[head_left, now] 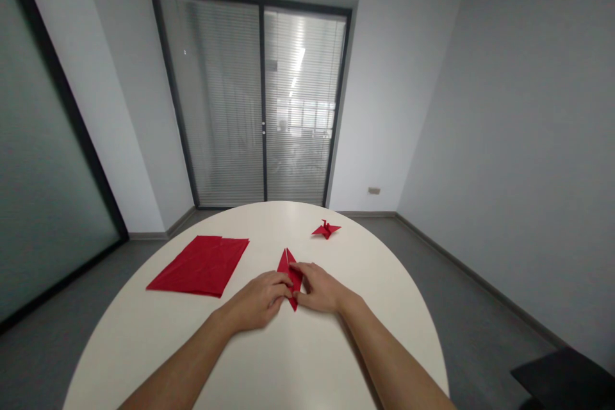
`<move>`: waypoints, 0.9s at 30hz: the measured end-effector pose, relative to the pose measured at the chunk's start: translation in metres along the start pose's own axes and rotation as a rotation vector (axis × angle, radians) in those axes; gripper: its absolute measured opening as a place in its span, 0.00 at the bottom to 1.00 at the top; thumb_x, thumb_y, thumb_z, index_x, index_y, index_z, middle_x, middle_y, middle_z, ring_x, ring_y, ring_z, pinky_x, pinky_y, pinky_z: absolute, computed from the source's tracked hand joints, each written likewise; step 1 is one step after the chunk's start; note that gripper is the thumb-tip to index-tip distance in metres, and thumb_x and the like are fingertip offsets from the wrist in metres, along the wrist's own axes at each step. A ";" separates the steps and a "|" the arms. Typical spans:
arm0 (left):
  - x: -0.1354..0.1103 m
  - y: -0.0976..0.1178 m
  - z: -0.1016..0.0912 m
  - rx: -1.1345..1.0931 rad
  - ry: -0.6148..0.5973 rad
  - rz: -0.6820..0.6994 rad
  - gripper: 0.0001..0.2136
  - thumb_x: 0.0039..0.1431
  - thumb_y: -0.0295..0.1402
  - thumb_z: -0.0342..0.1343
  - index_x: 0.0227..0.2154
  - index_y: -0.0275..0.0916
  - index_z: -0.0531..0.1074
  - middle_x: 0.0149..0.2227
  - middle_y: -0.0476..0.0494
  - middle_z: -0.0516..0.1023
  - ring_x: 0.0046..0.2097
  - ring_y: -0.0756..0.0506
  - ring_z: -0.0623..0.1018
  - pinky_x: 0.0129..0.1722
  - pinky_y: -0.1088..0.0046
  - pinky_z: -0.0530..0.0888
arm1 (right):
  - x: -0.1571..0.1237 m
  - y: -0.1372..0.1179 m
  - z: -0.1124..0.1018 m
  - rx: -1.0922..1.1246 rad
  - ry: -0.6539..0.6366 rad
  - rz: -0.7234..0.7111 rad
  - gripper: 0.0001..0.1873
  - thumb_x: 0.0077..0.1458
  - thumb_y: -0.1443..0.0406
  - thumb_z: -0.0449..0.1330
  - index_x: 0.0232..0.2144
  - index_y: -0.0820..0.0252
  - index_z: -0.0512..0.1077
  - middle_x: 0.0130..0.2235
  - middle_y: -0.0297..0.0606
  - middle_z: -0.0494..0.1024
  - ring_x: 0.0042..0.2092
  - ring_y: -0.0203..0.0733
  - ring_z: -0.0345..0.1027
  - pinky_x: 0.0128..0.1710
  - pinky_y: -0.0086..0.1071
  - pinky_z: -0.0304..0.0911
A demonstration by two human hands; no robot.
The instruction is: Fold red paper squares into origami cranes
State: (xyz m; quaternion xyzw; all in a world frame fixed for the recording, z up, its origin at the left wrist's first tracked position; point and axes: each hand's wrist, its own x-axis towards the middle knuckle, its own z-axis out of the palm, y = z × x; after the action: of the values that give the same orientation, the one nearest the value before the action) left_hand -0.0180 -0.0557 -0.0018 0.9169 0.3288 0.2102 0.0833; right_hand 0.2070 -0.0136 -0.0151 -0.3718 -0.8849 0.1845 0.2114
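Note:
A narrow red folded paper (pixel 295 303), diamond-shaped with a split upper point, lies on the table in front of me. My left hand (pixel 261 298) grips its left edge, fingers curled over the middle. From the right, my right hand (pixel 321 288) holds the other edge between thumb and fingers. The fingertips of both hands nearly meet and hide the paper's centre. Farther back to the right stands a finished red paper crane (pixel 327 229) with spread wings, apart from my hands.
A stack of red paper sheets (pixel 199 266) lies on the left of the round white table (pixel 283 365). Beyond the table is a glass door with blinds (pixel 262 109). A dark chair-like object (pixel 567 378) is at the lower right.

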 end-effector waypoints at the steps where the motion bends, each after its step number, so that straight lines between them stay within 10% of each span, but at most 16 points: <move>1: 0.000 0.000 0.000 0.004 0.002 -0.006 0.14 0.61 0.23 0.48 0.43 0.44 0.75 0.54 0.46 0.74 0.56 0.44 0.72 0.58 0.66 0.67 | 0.000 0.000 0.000 0.002 -0.024 -0.001 0.41 0.50 0.55 0.64 0.63 0.63 0.60 0.61 0.53 0.67 0.60 0.57 0.62 0.62 0.50 0.52; 11: 0.000 0.002 -0.002 0.009 0.002 -0.050 0.17 0.61 0.23 0.50 0.51 0.44 0.71 0.55 0.46 0.75 0.54 0.43 0.72 0.57 0.62 0.67 | 0.000 0.008 -0.005 0.020 -0.192 0.016 0.45 0.51 0.56 0.63 0.68 0.52 0.50 0.69 0.45 0.52 0.70 0.59 0.37 0.66 0.57 0.34; 27: 0.002 -0.020 0.014 0.055 0.083 -0.177 0.12 0.66 0.31 0.50 0.46 0.45 0.75 0.47 0.46 0.80 0.50 0.43 0.76 0.51 0.65 0.70 | -0.004 -0.003 -0.028 -0.068 -0.042 -0.131 0.15 0.48 0.70 0.60 0.37 0.51 0.82 0.60 0.40 0.70 0.66 0.49 0.54 0.66 0.48 0.48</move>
State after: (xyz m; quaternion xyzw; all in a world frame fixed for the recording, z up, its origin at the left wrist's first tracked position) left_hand -0.0220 -0.0392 -0.0191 0.8767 0.4175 0.2306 0.0626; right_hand 0.2225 -0.0140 0.0087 -0.3163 -0.9173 0.1479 0.1916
